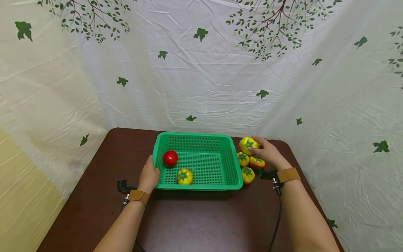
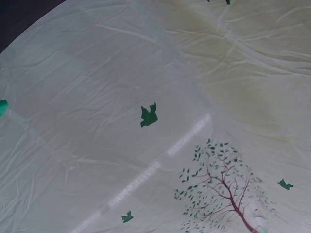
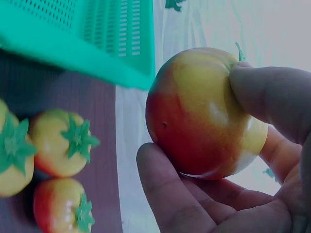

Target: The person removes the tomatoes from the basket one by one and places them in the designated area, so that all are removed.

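My right hand (image 1: 269, 153) grips a yellow-and-red toy tomato (image 3: 199, 114) between thumb and fingers, off the right end of a green plastic basket (image 1: 201, 187). In the right wrist view, the thumb lies near its stem and the fingers reach around underneath. My left hand (image 1: 149, 176) holds the basket's left rim, with the thumb over the edge; the other fingers are mostly hidden. Inside the basket lie a shiny red tomato (image 1: 170, 158) at the left and a yellow tomato (image 1: 184, 176) near the front wall.
Right of the basket, below the right hand, sit a small yellow tomato (image 1: 242, 159), a red-and-yellow tomato (image 1: 257, 162) and another yellow one (image 1: 248, 175) on the dark brown table (image 1: 201, 220). White leaf-printed curtains (image 1: 189, 87) hang behind and beside it.
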